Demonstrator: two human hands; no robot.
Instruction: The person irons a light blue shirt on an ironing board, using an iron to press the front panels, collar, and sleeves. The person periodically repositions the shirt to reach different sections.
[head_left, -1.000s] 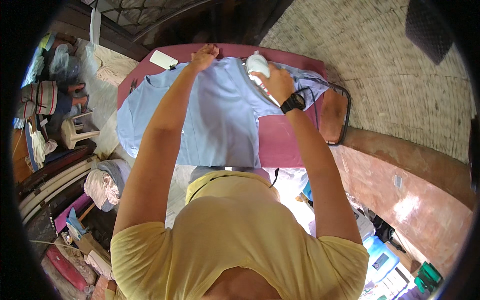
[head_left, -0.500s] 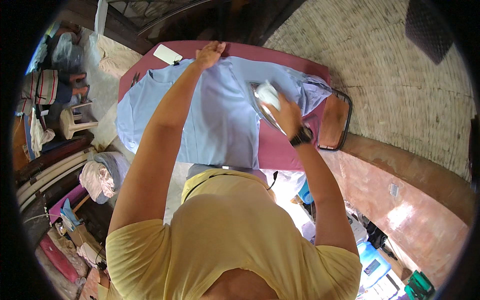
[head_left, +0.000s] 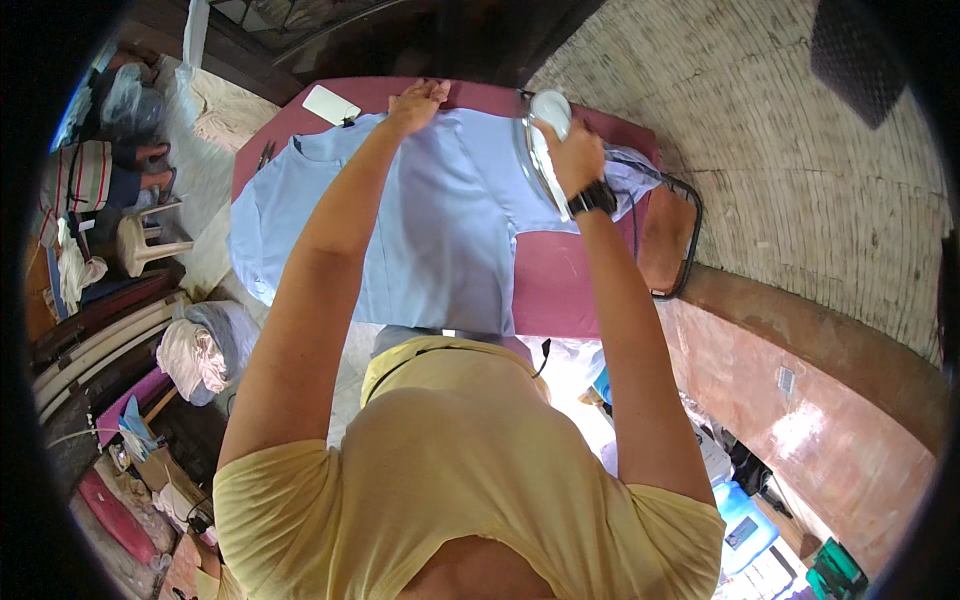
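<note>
left: cream stool (head_left: pixel 131 246) | pale pink cloth (head_left: pixel 190 362) (grey fabric (head_left: pixel 222 335) against it) | lower right: blue container (head_left: pixel 742 522)

shirt (head_left: pixel 440 235): plain pale blue | iron (head_left: pixel 550 104): white | board cover (head_left: pixel 555 285): maroon | wristwatch (head_left: pixel 593 198): black | worn top (head_left: pixel 470 450): yellow

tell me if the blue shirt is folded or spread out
Mostly spread: the blue shirt lies wide and largely smooth across the maroon board; only the cloth beyond the right hand looks bunched.

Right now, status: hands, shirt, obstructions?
Right hand: grip on white iron. Left hand at maroon board, far edge. Light-blue cloth shirt spread, rumpled at right. White rectangular slab near neckline.
</note>
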